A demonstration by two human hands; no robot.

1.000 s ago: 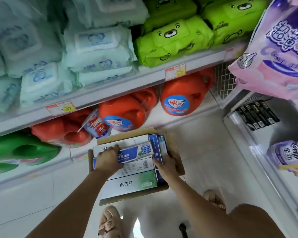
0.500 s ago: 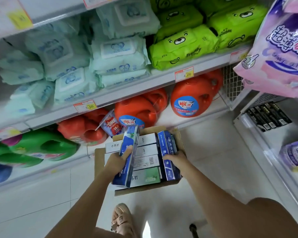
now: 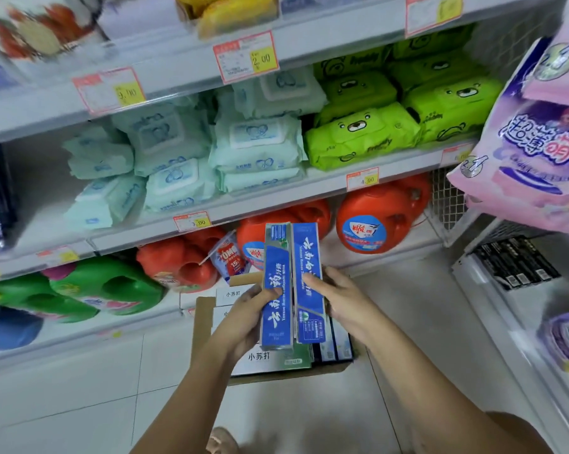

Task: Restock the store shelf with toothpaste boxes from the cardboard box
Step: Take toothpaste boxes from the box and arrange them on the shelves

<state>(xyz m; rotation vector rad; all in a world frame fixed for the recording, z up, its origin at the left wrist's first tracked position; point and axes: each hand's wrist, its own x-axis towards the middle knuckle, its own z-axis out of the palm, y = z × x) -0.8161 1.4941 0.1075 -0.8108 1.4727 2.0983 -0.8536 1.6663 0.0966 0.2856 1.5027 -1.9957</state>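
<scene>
While two blue toothpaste boxes stand upright side by side above the cardboard box (image 3: 211, 329), each is pinched near its lower half by one hand. The left toothpaste box (image 3: 276, 290) sits in the left hand (image 3: 244, 322), whose fingers wrap behind it with the thumb on the front face; the right toothpaste box (image 3: 307, 283) is gripped by the right hand (image 3: 339, 299), fingers curled closed along its edge. The two boxes touch along their long sides, so both hands are closed, each on its own carton.

Below them the cardboard box rests on the pale floor, with more cartons lying flat inside, white ones with green ends among them. Behind stand orange detergent jugs (image 3: 375, 224) on the bottom shelf, green jugs (image 3: 106, 290) to the left, wipe packs (image 3: 257, 142) on the shelf above, and lime-green packs (image 3: 362, 136) beside those. No toothpaste slot shows on any shelf here, so the destination cannot be told from this view.

To do this step well, I judge it best to keep the cartons squared against each other and held low enough that they do not tip, then carry them as a pair with printed faces forward. Squeezing gently matters, since thin card dents easily. Setting them down upright and flush with the shelf edge would make a neat row.
</scene>
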